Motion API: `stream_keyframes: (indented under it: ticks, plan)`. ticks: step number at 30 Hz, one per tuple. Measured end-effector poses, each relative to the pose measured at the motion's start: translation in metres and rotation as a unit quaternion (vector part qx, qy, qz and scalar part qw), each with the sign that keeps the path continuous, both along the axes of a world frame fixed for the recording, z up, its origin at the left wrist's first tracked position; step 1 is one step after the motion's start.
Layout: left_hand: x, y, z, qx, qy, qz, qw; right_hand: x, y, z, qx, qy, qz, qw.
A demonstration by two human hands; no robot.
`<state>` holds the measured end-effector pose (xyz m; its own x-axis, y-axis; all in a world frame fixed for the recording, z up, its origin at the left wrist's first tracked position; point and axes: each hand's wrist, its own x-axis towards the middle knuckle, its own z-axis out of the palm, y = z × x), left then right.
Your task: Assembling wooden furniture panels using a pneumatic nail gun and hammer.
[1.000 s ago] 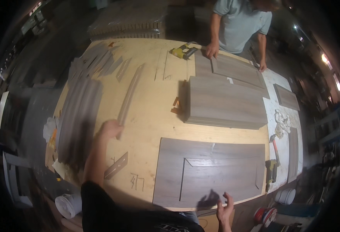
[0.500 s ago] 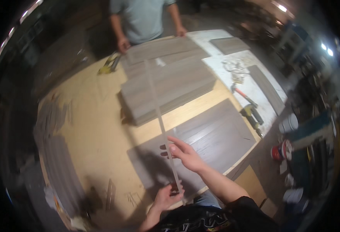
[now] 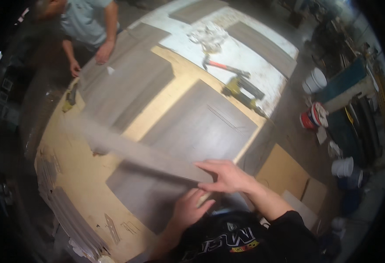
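A long, thin grey plank (image 3: 162, 160), blurred toward its far end, slants leftward over the table. My right hand (image 3: 227, 176) is closed on its near end, fingers over the upper face and thumb at the end edge. Just below, my left hand (image 3: 189, 209) curls in a closed grip at the same near end; the exact contact is partly hidden. Beneath the plank lies a grey wood-grain panel (image 3: 192, 120) with thin lines across it. Beyond it rests a stack of grey boards (image 3: 135, 81).
A hammer (image 3: 227, 66) and a yellow-black power tool (image 3: 245, 90) lie at the right; another yellow tool (image 3: 69, 101) sits far left. Grey strips (image 3: 76, 215) line the left edge. A co-worker's hand (image 3: 105, 51) touches far boards. Buckets (image 3: 314, 81) stand on the floor.
The plank has swung left and turned from its narrow edge to its broad face. My right hand has moved down toward its near end. The view has shifted rightward.
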<state>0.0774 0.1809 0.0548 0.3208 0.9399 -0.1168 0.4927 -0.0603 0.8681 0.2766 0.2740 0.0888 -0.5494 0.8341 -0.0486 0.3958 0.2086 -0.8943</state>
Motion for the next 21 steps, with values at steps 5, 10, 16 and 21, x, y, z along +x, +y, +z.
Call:
stream_keyframes:
  ticks: [5,10,16,21]
  plan:
    - [0.022,0.032,0.031,0.265,0.225,0.030,0.937,0.067,0.021,-0.044,0.102,-0.052,0.073,0.991]
    - [0.014,0.025,-0.032,0.155,0.315,0.027,0.936,0.079,0.028,-0.117,0.163,-0.040,0.124,0.978]
    - [0.041,0.007,-0.086,0.039,0.279,0.164,0.945,0.103,0.068,-0.159,0.195,-0.118,0.116,0.967]
    - [0.060,0.014,-0.119,0.001,0.245,0.187,0.951,0.118,0.079,-0.176,0.186,-0.137,0.122,0.965]
